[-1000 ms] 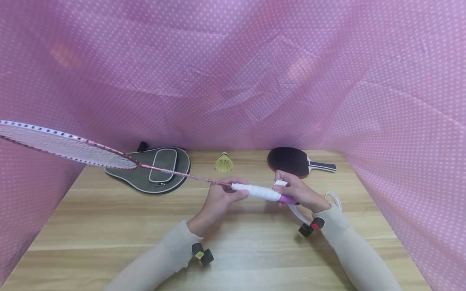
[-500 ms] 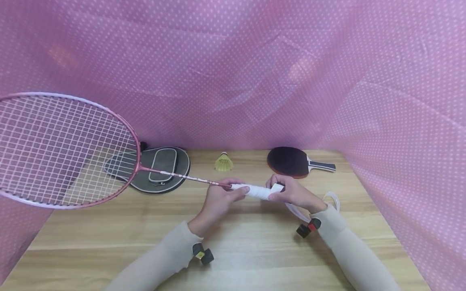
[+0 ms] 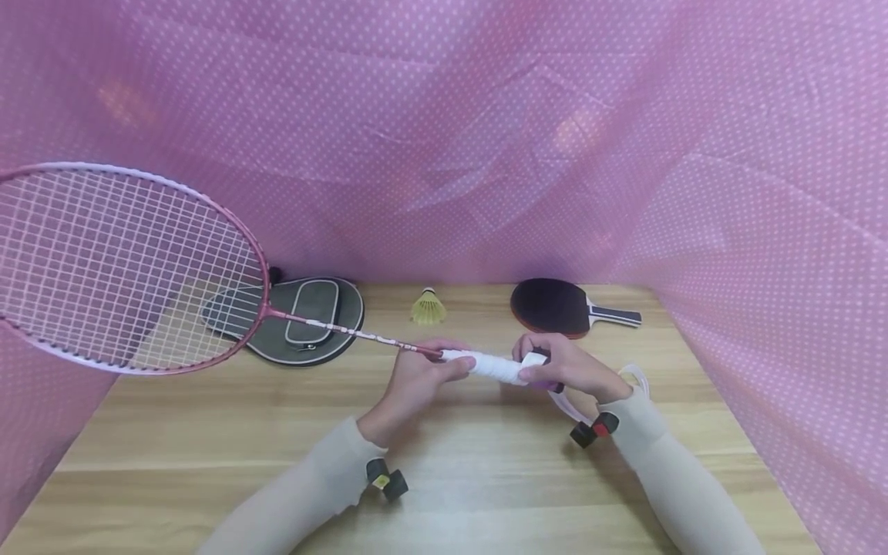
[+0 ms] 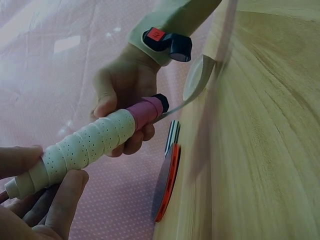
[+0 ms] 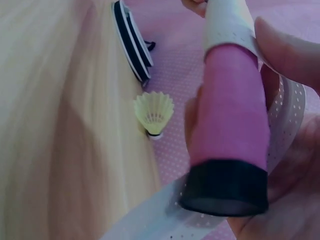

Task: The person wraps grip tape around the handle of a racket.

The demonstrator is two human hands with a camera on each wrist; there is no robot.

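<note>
I hold the pink badminton racket (image 3: 208,297) level above the worktop (image 3: 444,462), head to my left; its handle (image 4: 95,142) is mostly wound in white perforated grip tape (image 3: 565,401); the pink butt end is bare.

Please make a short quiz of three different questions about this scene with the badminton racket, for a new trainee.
1. True or false: the white grip tape covers the whole handle.
2. Which hand grips the handle nearest the shaft? A) left hand B) right hand
3. Fill in: the yellow ___ stands on the table.

Key: 1 false, the pink end is bare; 2 A; 3 shuttlecock.
</note>
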